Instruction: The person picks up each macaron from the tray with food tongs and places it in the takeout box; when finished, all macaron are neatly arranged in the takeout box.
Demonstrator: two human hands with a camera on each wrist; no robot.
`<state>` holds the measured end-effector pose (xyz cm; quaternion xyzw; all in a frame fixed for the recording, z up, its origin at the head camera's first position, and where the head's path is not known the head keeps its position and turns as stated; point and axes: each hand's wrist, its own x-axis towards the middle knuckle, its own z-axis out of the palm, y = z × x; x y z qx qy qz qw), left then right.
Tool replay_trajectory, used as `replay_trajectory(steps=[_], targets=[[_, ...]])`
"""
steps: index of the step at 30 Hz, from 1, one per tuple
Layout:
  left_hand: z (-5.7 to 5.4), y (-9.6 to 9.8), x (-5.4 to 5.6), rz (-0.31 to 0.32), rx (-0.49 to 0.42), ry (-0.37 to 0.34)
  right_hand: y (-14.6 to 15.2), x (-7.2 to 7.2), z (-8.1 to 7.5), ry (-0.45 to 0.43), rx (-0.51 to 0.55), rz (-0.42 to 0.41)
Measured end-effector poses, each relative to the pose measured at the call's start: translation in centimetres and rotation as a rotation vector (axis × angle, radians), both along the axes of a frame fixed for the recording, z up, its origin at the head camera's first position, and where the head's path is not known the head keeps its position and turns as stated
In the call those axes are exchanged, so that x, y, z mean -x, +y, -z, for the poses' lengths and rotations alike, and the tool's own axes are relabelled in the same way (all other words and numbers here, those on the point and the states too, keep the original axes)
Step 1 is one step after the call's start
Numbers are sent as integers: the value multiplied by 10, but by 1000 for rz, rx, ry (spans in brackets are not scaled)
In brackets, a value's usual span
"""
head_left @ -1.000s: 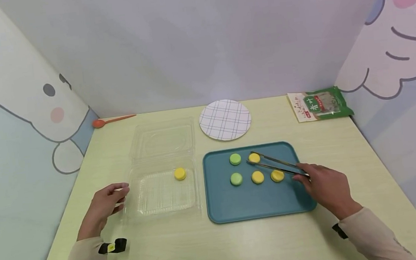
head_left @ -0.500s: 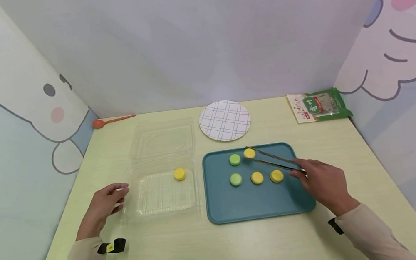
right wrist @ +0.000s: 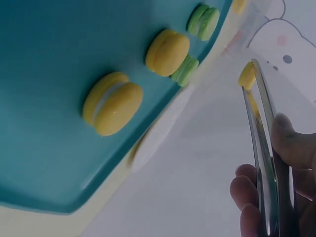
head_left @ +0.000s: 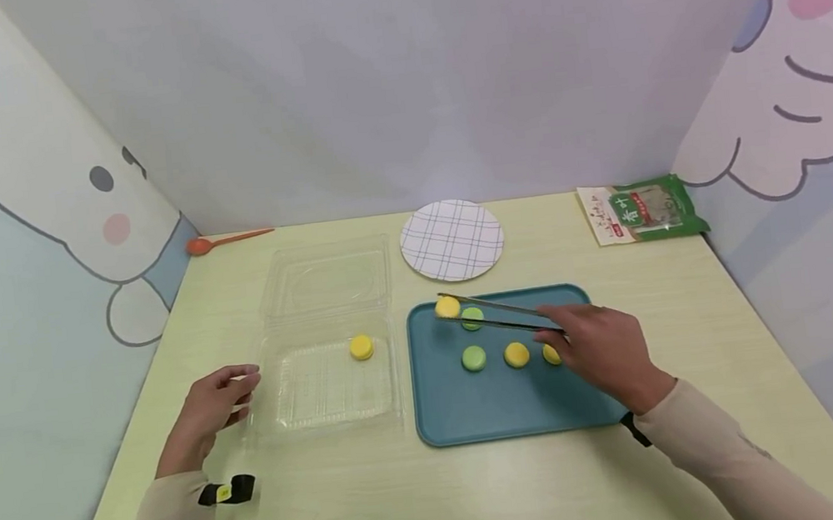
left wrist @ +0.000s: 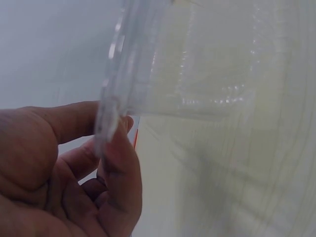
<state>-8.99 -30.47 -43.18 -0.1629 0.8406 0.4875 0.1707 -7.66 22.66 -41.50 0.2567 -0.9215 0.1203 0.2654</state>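
Observation:
My right hand (head_left: 608,352) grips metal tongs (right wrist: 266,168), whose tips clasp a yellow macaron (head_left: 447,306). That macaron is held above the far left part of the blue tray (head_left: 491,412). Below on the tray sit two green macarons (head_left: 474,358) and two yellow macarons (head_left: 516,355), one partly hidden by my right hand. To the left lies a clear plastic container (head_left: 331,385) with its lid folded back; one yellow macaron (head_left: 360,347) rests inside. My left hand (head_left: 214,409) pinches the container's left rim (left wrist: 111,108) between thumb and finger.
A checked round plate (head_left: 451,240) lies behind the tray. At the back right is a green and white packet (head_left: 641,210), and an orange spoon (head_left: 226,241) lies at the back left. Walls border the table (head_left: 440,500) behind and at both sides.
My right hand has moved left with the tongs, carrying the yellow macaron off its spot and past the far green one. My left hand has stayed at the container.

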Motion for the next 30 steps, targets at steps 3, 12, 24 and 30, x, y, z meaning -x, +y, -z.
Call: replay_trajectory(steps=[3, 12, 24, 30], targets=[[0, 1, 0, -4, 5, -5, -10, 4, -4, -3, 0, -34], [0, 2, 3, -19, 13, -15, -41, 9, -20, -106, -4, -126], [0, 1, 2, -16, 6, -7, -69, 7, -33, -173, -55, -218], [1, 1, 3, -21, 3, -12, -81, 8, -36, -142, -129, -264]])
